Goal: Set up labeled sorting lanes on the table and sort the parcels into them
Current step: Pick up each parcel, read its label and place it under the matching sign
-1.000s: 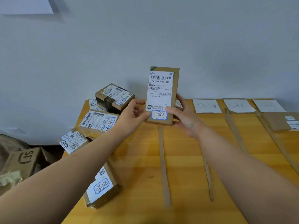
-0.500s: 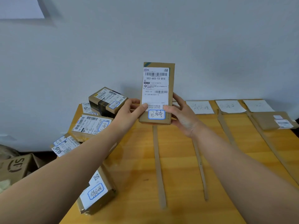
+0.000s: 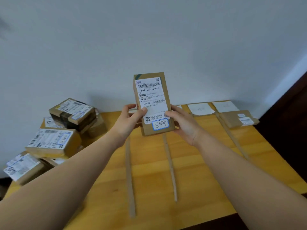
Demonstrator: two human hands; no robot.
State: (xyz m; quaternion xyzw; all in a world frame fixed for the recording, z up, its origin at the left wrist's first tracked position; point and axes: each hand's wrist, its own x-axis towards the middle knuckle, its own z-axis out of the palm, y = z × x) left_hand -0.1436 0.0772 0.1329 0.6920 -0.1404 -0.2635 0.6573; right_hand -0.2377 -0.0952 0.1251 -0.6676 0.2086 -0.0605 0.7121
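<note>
A narrow brown cardboard parcel (image 3: 152, 103) with a white shipping label and a blue-bordered handwritten sticker stands upright in the air above the wooden table (image 3: 207, 163). My left hand (image 3: 131, 120) grips its left edge, thumb on the label. My right hand (image 3: 184, 124) grips its right edge and lower back. Cardboard strips (image 3: 170, 168) lie lengthwise on the table as lane dividers. White paper lane labels (image 3: 201, 109) lie along the back edge. One flat parcel (image 3: 238, 119) lies in the far right lane.
A pile of several labelled parcels (image 3: 54, 140) crowds the table's left end, some stacked. A second divider strip (image 3: 129, 178) runs toward me on the left. The wall stands right behind the table. A dark drop lies beyond the table's right edge.
The view has swung left and tilted. The parcel leans slightly left now, and both hands have slid a little higher along its sides.
</note>
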